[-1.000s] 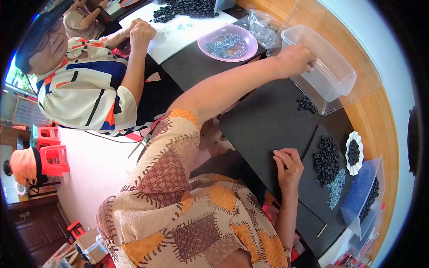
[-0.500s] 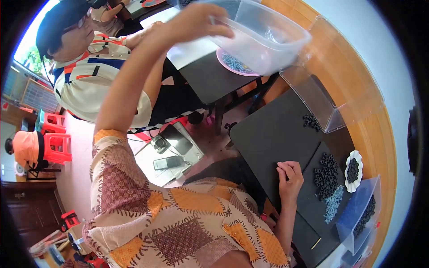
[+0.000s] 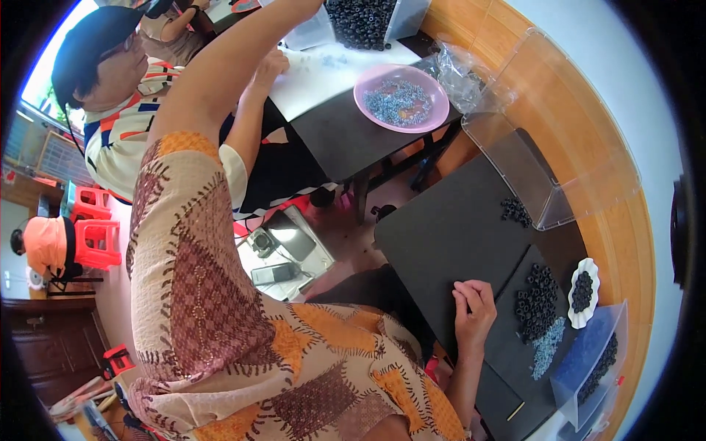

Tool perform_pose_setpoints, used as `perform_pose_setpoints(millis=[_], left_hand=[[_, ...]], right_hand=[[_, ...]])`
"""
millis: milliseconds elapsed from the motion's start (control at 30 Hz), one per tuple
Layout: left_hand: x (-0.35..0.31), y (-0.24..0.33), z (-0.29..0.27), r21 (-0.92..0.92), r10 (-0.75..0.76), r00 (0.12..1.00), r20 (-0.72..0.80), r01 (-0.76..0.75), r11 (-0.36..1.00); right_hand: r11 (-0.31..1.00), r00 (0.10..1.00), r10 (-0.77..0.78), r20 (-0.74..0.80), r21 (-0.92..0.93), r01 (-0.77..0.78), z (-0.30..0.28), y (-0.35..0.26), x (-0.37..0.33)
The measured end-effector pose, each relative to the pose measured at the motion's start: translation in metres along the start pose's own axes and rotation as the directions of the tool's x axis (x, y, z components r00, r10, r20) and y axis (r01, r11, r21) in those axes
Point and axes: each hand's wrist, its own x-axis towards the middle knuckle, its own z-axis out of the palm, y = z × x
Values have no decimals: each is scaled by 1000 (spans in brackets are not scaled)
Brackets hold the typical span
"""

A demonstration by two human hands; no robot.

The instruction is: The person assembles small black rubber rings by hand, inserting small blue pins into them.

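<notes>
My left arm stretches up and away past the co-worker. Its hand is cut off by the top edge, beside a translucent plastic bin with many black beads heaped at it. My right hand rests on the black table on the right, fingers curled and thumb against the index finger; what they hold, if anything, is too small to make out. Right of this hand lie a pile of black ring-shaped beads and a pile of small light-blue beads. A thin black strand runs near the hand.
A pink bowl of blue beads stands on the far table, beside crumpled clear plastic. A white scalloped dish, a clear bin and a clear partition line the wall. A co-worker sits at far left.
My left hand has gone up out of view, and the clear bin it held over the pink bowl has moved up too. Bowl and black beads are now uncovered. My right hand stays put.
</notes>
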Motion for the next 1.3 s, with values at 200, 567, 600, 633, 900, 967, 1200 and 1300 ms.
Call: perform_pose_setpoints(millis=[200, 567, 600, 633, 900, 967, 1200, 1300], left_hand=[[52, 27, 25, 23, 55, 993, 105, -58, 998], [118, 44, 75, 145, 95, 995, 12, -96, 985], [117, 49, 81, 142, 106, 994, 19, -108, 984], [116, 54, 74, 30, 89, 996, 22, -90, 996], [106, 57, 58, -343, 82, 973, -215, -154, 927], [92, 56, 31, -460, 27, 913, -408, -231, 857], [51, 50, -28, -573, 96, 968, -231, -215, 791], [2, 40, -71, -685, 63, 985, -160, -157, 712]], right_hand=[[999, 999, 40, 7, -11, -40, 2, 8, -3], [990, 992, 125, 34, 56, -126, 0, 11, 1], [989, 990, 135, 42, 56, -138, 0, 12, -1], [990, 990, 136, 40, 41, -137, 0, 13, -1], [995, 996, 93, 18, 20, -93, 1, 17, -6], [997, 997, 74, 7, 13, -74, 3, 19, -9], [1000, 1000, 13, -10, 8, -13, 0, 14, -11], [999, 999, -12, -32, 50, 14, 1, 11, -9]])
